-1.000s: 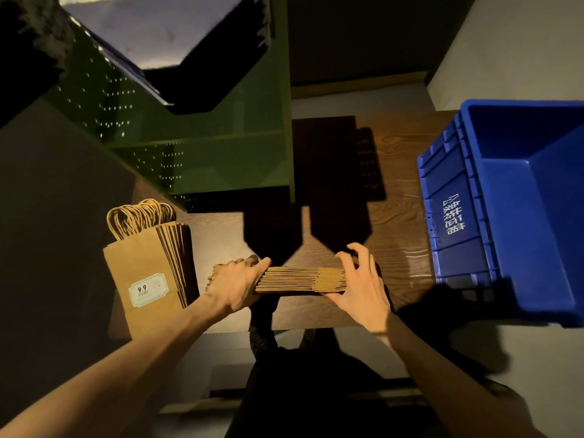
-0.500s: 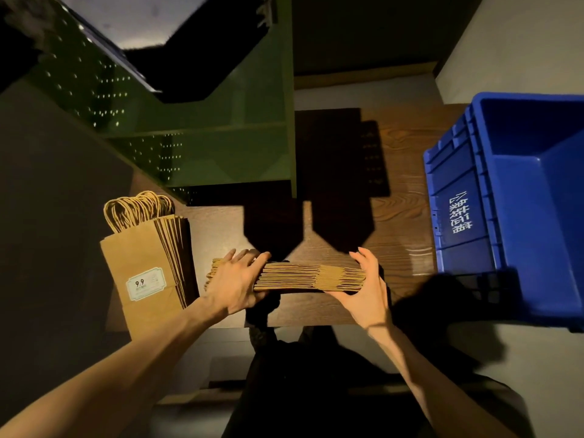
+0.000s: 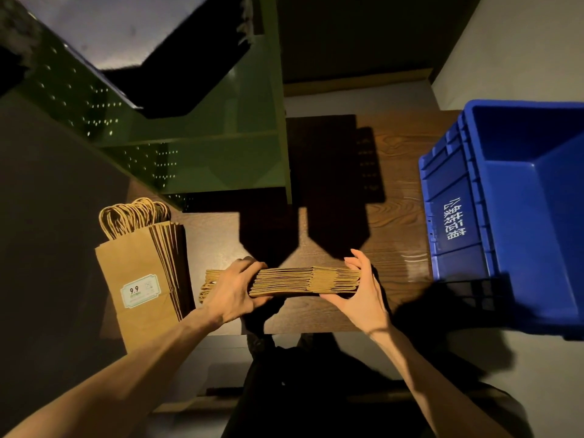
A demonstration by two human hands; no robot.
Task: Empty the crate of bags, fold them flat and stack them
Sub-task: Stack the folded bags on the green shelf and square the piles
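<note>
Since the earlier frame the right hand has slid in along the bundle of bags, fingers now clamped on its end; the left hand stays closed over the other. The flat kraft bundle sits at centre frame on the tabletop. Stacked bags lie left, the blue crate at right.

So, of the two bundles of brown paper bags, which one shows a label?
The bundle of brown paper bags at the table's left edge: its front carries a white "9.9" sticker. The bundle held between both hands shows only folded edges.
</note>
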